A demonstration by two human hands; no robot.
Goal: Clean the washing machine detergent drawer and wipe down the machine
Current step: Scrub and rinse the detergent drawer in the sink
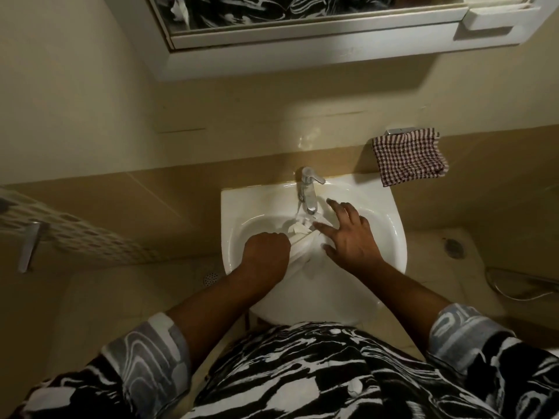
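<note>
Both hands are over a white wash basin [390, 234] mounted against a tan tiled wall. The left hand [266, 252] is clenched into a fist around one end of a white cloth [302, 246], knuckles up, inside the bowl. The cloth runs from that fist toward the right hand [351, 237] and lies bunched in the bowl between the two hands, its far folds reaching just under the spout of the chrome tap [308, 189]. The right hand is released, fingers [335, 207] spread wide and palm down; its thumb and lower fingers rest on or just over the near edge of the cloth, and whether they press it cannot be told. The index finger extends forward, ending just beside the tap's spout, to the right of it. Whether water is running cannot be told with certainty; pale streaks show beneath the spout. Beyond the right hand and further right, a red-and-white checked towel [408, 158] hangs from a metal holder on the wall, well apart from both hands. Above and beyond the hands, a white mirror cabinet [302, 37] is fixed to the wall. To the far left of the left hand, a pale perforated basket [75, 234] is partly in view. Both forearms are bare, with black-and-white patterned sleeves [145, 352] rolled up near the elbows.
</note>
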